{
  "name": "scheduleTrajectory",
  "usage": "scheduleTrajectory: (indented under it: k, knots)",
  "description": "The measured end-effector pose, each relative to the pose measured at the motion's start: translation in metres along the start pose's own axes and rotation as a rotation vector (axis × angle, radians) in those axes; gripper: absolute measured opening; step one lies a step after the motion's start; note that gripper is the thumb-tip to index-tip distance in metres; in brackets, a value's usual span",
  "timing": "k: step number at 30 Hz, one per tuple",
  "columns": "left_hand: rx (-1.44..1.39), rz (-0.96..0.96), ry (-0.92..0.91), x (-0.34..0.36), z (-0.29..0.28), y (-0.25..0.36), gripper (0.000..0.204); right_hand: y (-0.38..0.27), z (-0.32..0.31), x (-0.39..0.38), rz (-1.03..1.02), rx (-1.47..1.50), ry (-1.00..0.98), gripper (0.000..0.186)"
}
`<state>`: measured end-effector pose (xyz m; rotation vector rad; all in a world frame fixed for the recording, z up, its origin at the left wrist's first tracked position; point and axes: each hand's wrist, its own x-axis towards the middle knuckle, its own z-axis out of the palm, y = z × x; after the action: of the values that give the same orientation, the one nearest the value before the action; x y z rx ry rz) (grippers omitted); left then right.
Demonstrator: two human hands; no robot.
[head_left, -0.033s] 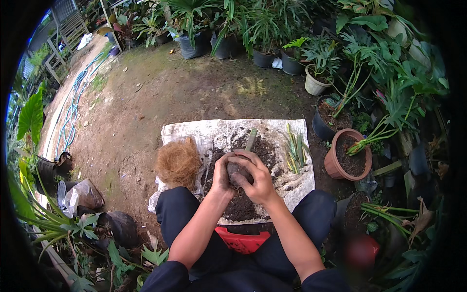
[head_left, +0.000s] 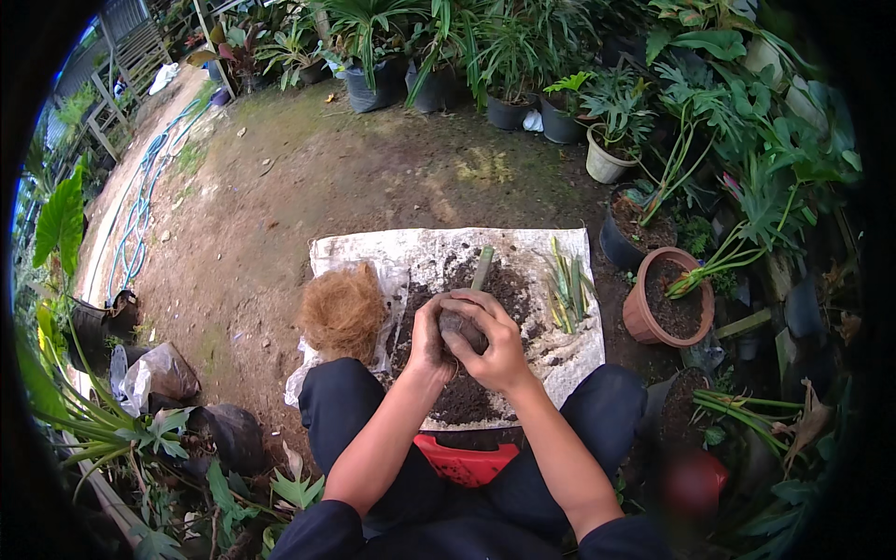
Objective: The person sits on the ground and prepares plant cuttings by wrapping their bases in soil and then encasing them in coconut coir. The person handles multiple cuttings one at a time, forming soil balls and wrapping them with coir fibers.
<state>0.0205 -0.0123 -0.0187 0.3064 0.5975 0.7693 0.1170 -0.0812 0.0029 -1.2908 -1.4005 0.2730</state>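
Note:
Both hands cup a dark ball of soil above a white sheet. My left hand curves round its left side. Across its top and right side wrap the fingers of my right hand, with the thumb pressed on the near face. A thin root-like strand hangs below the ball. Just beyond my fingers a greenish stem sticks out; its lower end is hidden, so I cannot tell whether it joins the ball. Loose dark soil lies spread underneath.
Brown coir fibre sits left of my hands, partly over clear plastic. Cut green leaf pieces lie at the sheet's right. A terracotta-coloured pot stands further right. Between my knees is something red. Potted plants line the back and right.

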Motion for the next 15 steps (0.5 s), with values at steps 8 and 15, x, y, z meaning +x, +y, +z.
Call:
scheduleTrajectory:
  k: [8, 15]
  knots:
    - [0.016, 0.016, 0.026, 0.0026, -0.0016, -0.0028, 0.030, 0.0011, 0.0014, -0.0003, 0.013, 0.050, -0.012, 0.022]
    - [0.022, 0.015, 0.008, -0.0006, -0.0007, -0.0026, 0.030, -0.0061, 0.0034, 0.0012, 0.033, 0.098, 0.051, 0.020]
